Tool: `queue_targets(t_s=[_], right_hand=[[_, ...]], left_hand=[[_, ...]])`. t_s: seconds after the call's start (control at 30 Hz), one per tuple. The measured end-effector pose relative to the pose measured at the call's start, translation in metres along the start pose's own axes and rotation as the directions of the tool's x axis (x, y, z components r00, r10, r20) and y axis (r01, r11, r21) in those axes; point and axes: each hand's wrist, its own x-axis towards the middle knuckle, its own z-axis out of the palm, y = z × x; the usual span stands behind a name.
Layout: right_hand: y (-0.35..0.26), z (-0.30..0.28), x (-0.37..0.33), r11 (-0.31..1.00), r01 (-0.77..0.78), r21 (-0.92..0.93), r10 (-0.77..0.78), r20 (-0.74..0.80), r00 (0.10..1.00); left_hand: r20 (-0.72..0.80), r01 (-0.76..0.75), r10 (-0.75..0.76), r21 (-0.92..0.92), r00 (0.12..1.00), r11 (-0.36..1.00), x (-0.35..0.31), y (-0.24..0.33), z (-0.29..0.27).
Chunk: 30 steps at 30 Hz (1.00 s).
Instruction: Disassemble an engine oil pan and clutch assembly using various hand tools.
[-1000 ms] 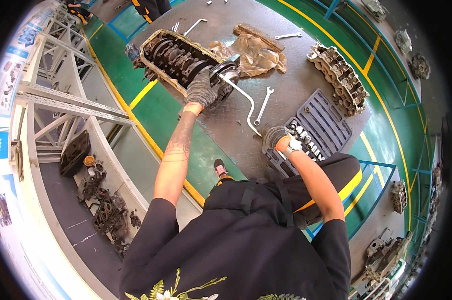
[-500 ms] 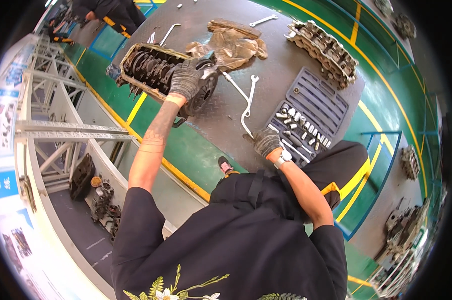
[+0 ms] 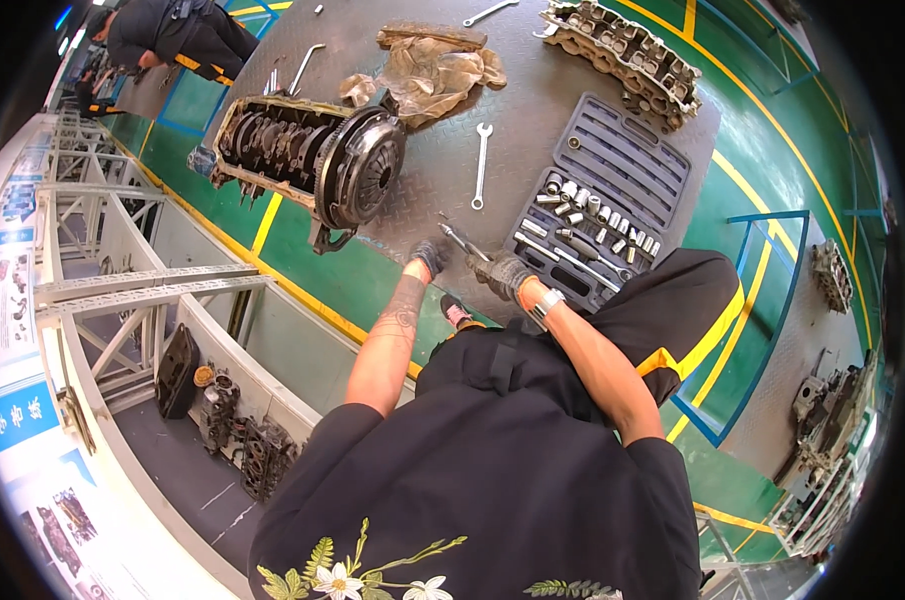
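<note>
In gloved fingers, my right hand (image 3: 500,272) is closed around a silver cranked socket wrench (image 3: 457,238), its tip pointing up and left. Close to that tip is my left hand (image 3: 430,257), also gloved, with curled fingers; whatever it may hold is hidden. Beyond it lies an engine block (image 3: 273,150) with its crankshaft exposed and a round clutch cover (image 3: 365,170) on its near right end. A combination wrench (image 3: 483,165) rests on the metal table (image 3: 433,190). To the right, an open socket set case (image 3: 628,165) holds several sockets and handles.
A cylinder head (image 3: 628,60) sits at the far right of the table. Brown crumpled wrapping (image 3: 438,80), a bent wrench (image 3: 308,68) and another wrench (image 3: 491,12) lie at the back. Left are white metal frames (image 3: 153,285); another person (image 3: 178,40) stands far left.
My left hand has left the clutch cover and come back toward my right hand. The cranked wrench has been lifted off the table area beside the combination wrench and drawn closer to me.
</note>
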Motion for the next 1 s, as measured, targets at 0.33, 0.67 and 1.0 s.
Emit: queue_targets(t_s=[0.33, 0.67, 1.0], right_hand=[[-0.008, 0.007, -0.052, 0.908, -0.216, 0.358, 0.167, 0.161, 0.973], [-0.025, -0.021, -0.075, 0.929, 0.195, -0.315, -0.235, -0.096, 0.967], [-0.133, -0.118, 0.002, 0.760, 0.275, 0.589, -0.180, -0.215, 0.960]], left_hand=[[0.515, 0.422, -0.032, -0.662, 0.856, 0.620, 0.058, -0.018, 0.048], [0.358, 0.258, 0.172, -0.867, 0.918, 0.427, -0.088, 0.103, 0.070], [0.189, 0.070, 0.354, -0.944, 0.916, 0.321, -0.073, 0.263, 0.037]])
